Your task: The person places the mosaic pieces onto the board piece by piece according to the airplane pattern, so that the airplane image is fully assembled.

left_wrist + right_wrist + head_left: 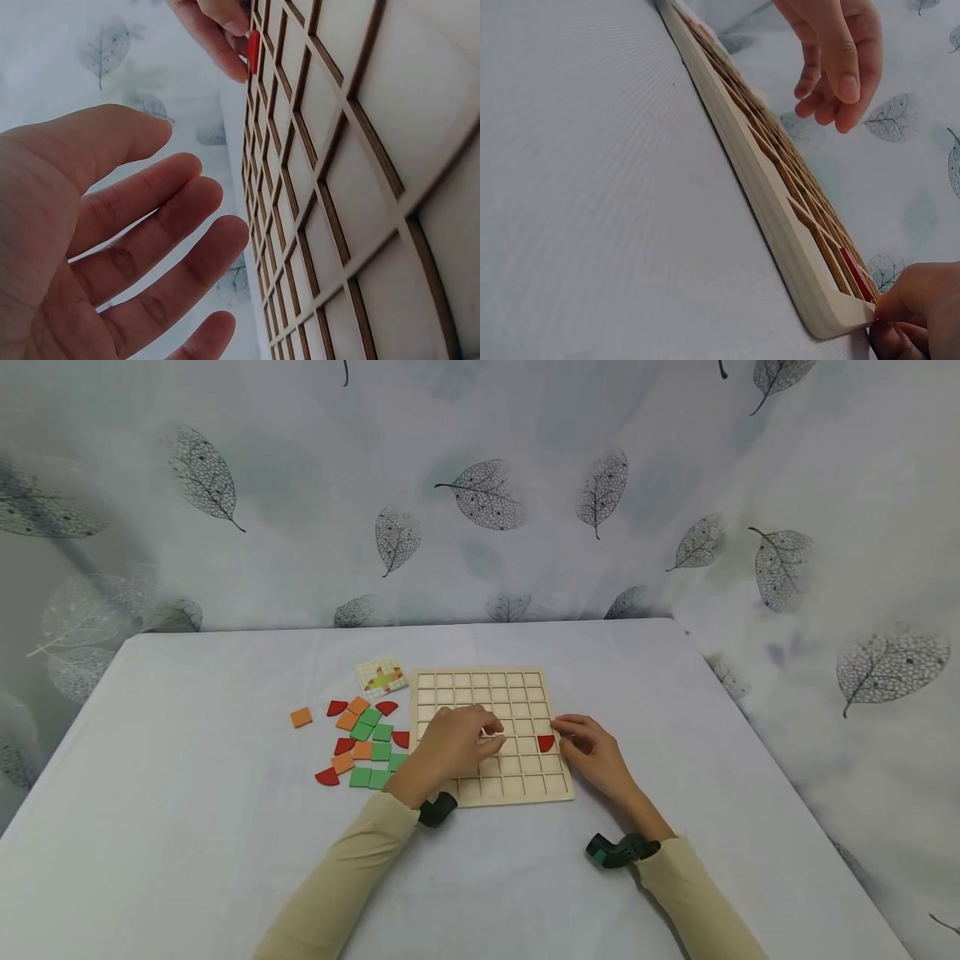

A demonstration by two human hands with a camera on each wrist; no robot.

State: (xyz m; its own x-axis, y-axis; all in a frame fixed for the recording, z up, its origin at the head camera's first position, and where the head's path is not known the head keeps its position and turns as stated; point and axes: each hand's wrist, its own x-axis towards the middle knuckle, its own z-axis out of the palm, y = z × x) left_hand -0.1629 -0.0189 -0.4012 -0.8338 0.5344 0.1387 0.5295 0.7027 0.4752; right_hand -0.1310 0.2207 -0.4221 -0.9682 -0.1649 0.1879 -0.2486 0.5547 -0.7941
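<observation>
A pale wooden grid board [517,789] lies on the white table. Over its middle hovers my left hand [457,739], thumb and fingers apart; the left wrist view shows nothing between them. My right hand [597,756] is at the board's right edge, its fingertips touching the rim in the right wrist view. One red quarter-circle piece [546,743] sits in a cell near that edge, close to the right fingertips. Left of the board lie loose pieces: green squares [381,752], orange squares [362,750] and red quarter-circles [327,777]. My left forearm overlaps the board's lower left part.
A small pattern card [382,677] with a coloured figure on a grid lies beyond the loose pieces, by the board's upper left corner. One orange square [302,717] lies apart at the left. A leaf-print cloth [487,552] hangs behind the table.
</observation>
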